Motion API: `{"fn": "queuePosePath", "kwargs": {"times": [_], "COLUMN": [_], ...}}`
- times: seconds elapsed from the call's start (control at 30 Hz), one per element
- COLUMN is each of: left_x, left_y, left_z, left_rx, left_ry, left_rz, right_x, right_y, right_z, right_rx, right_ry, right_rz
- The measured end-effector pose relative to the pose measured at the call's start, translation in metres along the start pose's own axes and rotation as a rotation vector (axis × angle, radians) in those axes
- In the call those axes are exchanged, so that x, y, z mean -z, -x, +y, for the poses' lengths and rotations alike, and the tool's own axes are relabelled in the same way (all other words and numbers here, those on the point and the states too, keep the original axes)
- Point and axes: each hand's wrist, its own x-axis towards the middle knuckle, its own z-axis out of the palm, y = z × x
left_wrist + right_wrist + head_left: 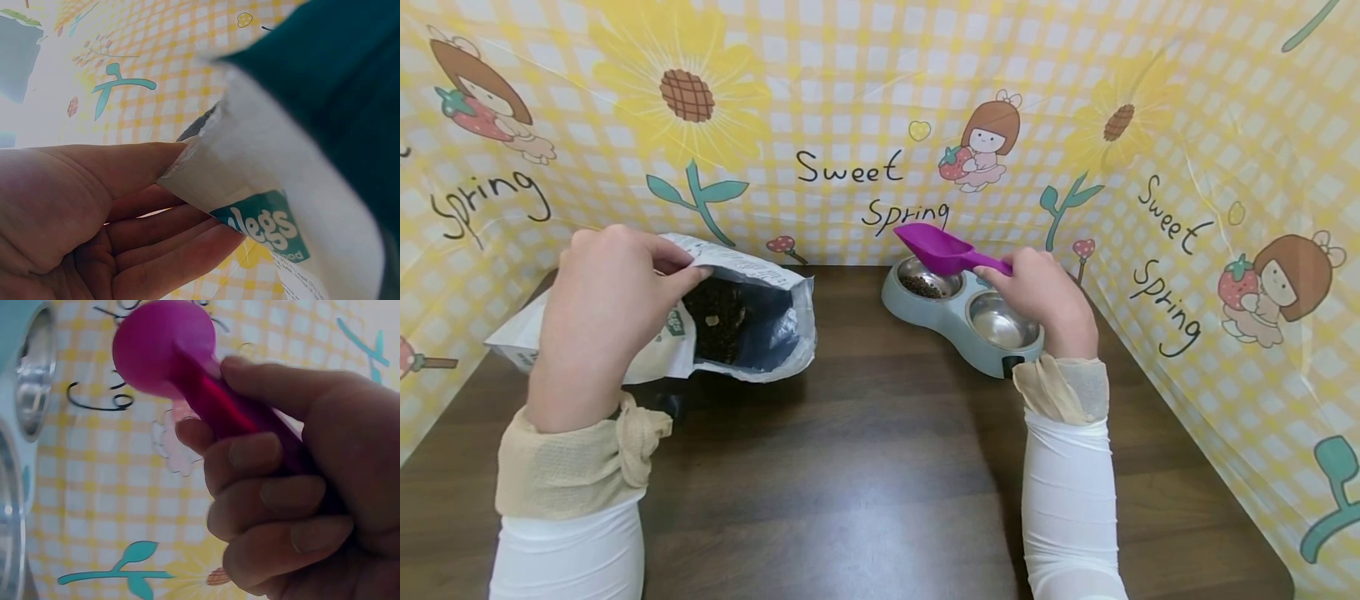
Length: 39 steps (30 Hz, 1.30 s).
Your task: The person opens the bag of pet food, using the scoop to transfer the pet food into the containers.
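Observation:
With thumb and fingers my left hand [598,312] pinches the upper edge of an open bag [752,371], which lies on its side with its mouth facing right. Dark brown pellets [718,329] show inside the bag. The left wrist view shows the bag's pale wall with a green label [269,228]. My right hand [1037,292] grips the handle of a purple scoop [936,250], fingers curled round it. The scoop is above a blue-grey double bowl stand [936,321]. Its left steel bowl holds some pellets [921,287]; the right steel bowl [1003,325] shows bare metal.
The brown wooden table [865,483] carries the bag on the left and the bowl stand at the back right. A yellow checked cloth [850,92] with printed flowers and figures hangs behind and along both sides.

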Motion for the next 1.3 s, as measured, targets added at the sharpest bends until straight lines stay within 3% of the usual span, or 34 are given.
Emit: {"fn": "queuePosePath", "kwargs": {"times": [0.47, 0.6, 0.77, 0.87, 1.1, 1.3], "left_x": [0.001, 0.001, 0.001, 0.000, 0.000, 0.001], "left_y": [-0.001, 0.000, 0.000, 0.000, 0.000, 0.000], "left_z": [0.000, 0.001, 0.001, 0.000, 0.001, 0.002], "left_rx": [0.008, 0.013, 0.004, -0.001, -0.006, -0.013], "left_ry": [0.008, 0.005, 0.005, 0.004, -0.001, -0.002], "left_rz": [-0.012, -0.011, -0.001, 0.001, 0.001, -0.002], "right_x": [0.023, 0.027, 0.026, 0.021, 0.003, -0.027], "right_y": [0.028, 0.039, 0.048, 0.048, 0.048, 0.047], "right_z": [-0.027, -0.035, -0.046, -0.055, -0.087, -0.126], "right_rx": [0.202, 0.224, 0.270, 0.325, 0.485, 0.566], "right_ry": [-0.030, -0.068, -0.123, -0.132, -0.051, 0.112], "right_rz": [-0.036, -0.108, -0.260, -0.295, -0.231, -0.056]}}
